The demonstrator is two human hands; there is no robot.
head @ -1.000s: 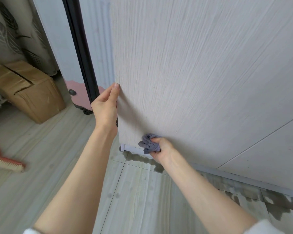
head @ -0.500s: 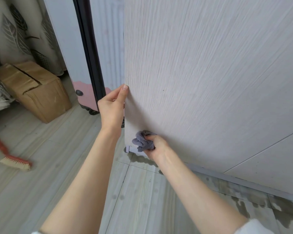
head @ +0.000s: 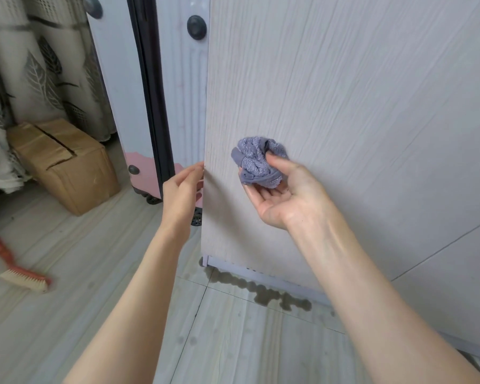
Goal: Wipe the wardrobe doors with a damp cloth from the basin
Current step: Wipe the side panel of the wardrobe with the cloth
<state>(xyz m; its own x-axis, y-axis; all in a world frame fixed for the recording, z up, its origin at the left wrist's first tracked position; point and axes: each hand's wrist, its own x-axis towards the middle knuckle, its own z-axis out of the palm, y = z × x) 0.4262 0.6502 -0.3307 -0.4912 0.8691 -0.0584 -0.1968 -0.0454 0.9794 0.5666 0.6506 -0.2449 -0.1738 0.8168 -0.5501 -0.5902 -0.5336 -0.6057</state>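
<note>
A pale wood-grain wardrobe door [head: 344, 92] fills the right of the head view and stands swung open. My right hand [head: 286, 195] is turned palm up in front of it and holds a crumpled grey-blue cloth [head: 257, 162] between thumb and fingers; I cannot tell whether the cloth touches the door. My left hand [head: 182, 189] holds the door's left edge at mid height, fingertips on the edge. No basin is in view.
Behind the door stands a white and pink cabinet [head: 139, 162] with dark knobs and castors. A cardboard box [head: 64, 167] sits on the floor at left by a leaf-print curtain [head: 39, 65]. A red hand brush [head: 20, 275] lies lower left. Wet patches [head: 261, 292] mark the floor under the door.
My right hand has come up from the door's bottom corner to mid height and turned palm up with the cloth. My left hand stays on the door edge. The view has shifted.
</note>
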